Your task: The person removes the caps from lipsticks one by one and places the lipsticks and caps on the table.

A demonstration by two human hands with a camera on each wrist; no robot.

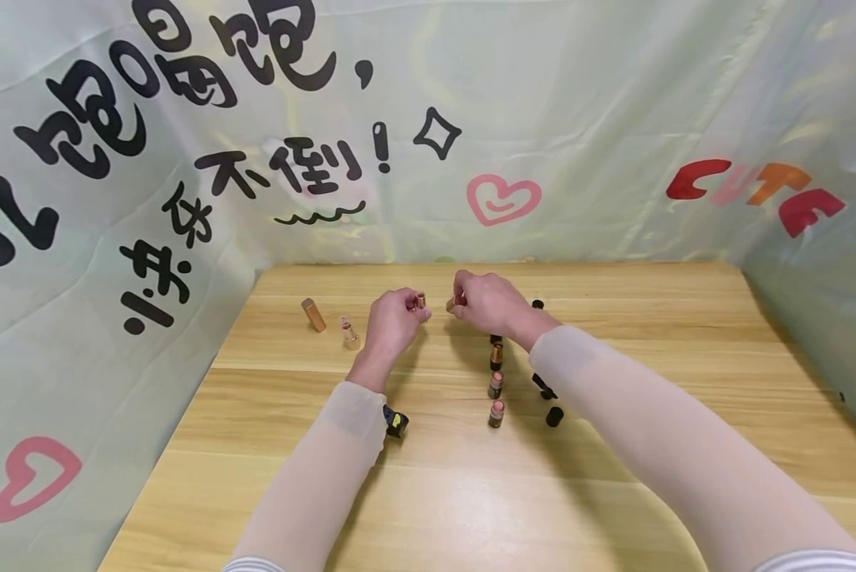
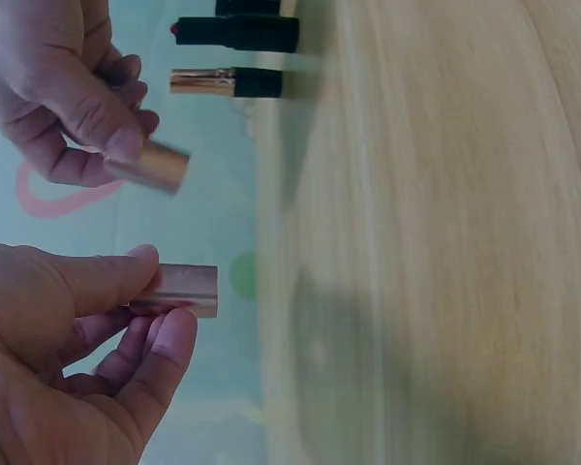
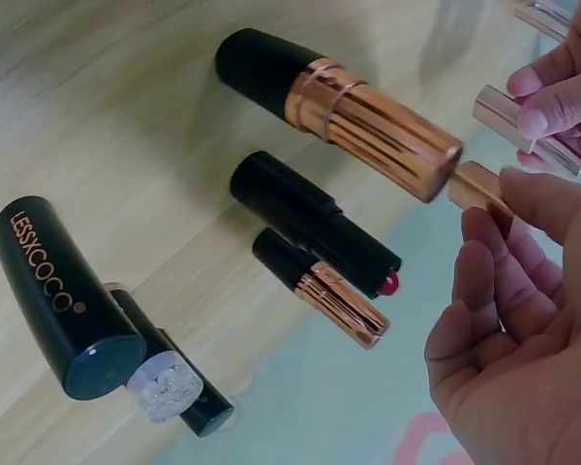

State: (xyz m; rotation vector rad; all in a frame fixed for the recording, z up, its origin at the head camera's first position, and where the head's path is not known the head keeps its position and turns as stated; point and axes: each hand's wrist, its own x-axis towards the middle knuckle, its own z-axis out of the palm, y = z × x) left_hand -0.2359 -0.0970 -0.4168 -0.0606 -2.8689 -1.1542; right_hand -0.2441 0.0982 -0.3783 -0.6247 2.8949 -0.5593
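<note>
Near the far edge of the table, my left hand [image 1: 397, 314] pinches a rose-gold lipstick tube [image 2: 179, 291] between thumb and fingers. Just across from it, my right hand [image 1: 491, 302] holds a short gold lipstick cap [image 2: 160, 167] by thumb and fingertips. The two pieces are apart, a small gap between them. Below the right hand runs a row of uncapped lipsticks: a black one with a copper-gold collar [image 1: 496, 357], and pink-tipped lipsticks [image 1: 495, 385] closer in. In the right wrist view, a black lipstick with a red tip [image 3: 320, 218] stands among them.
To the left stand a tall gold tube [image 1: 314, 315] and an uncapped lipstick [image 1: 349, 334]. Right of the row are black caps [image 1: 554, 416], partly hidden by the right arm, and a lettered black tube [image 3: 68, 295]. A printed cloth [image 1: 599, 119] hangs behind the table.
</note>
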